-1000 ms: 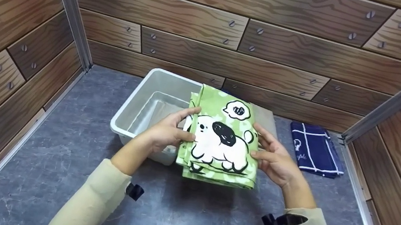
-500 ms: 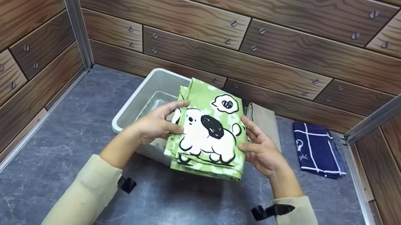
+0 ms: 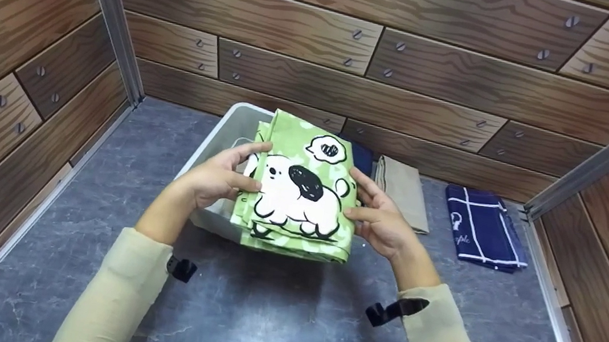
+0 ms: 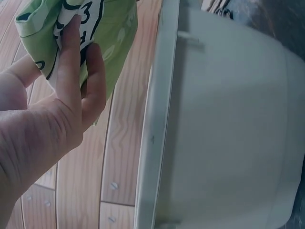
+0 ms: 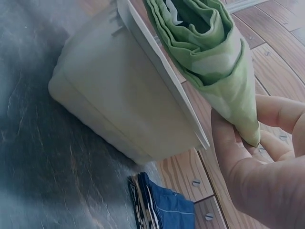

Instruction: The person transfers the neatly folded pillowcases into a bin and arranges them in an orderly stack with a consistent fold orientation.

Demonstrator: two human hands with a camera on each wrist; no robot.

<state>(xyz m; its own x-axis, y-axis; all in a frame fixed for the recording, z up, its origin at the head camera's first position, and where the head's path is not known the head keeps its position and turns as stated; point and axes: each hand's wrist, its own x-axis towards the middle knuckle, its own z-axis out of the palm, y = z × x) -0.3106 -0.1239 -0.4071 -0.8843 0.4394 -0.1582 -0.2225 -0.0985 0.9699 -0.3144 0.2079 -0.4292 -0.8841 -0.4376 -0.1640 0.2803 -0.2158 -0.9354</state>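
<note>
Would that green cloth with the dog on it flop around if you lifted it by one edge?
Probably: the green cloth shows soft, loose layers at its end in the right wrist view, so it might sag or unfold. It is likely fairly light, as the fingers hold it only at its sides. Being fabric, it seems unlikely to break.

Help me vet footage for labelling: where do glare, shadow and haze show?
Head: bright glare on the near floor, dark shadow below the green cloth; left wrist: slight haze, soft shading along the tub's rim; right wrist: hazy, muted colours.
</note>
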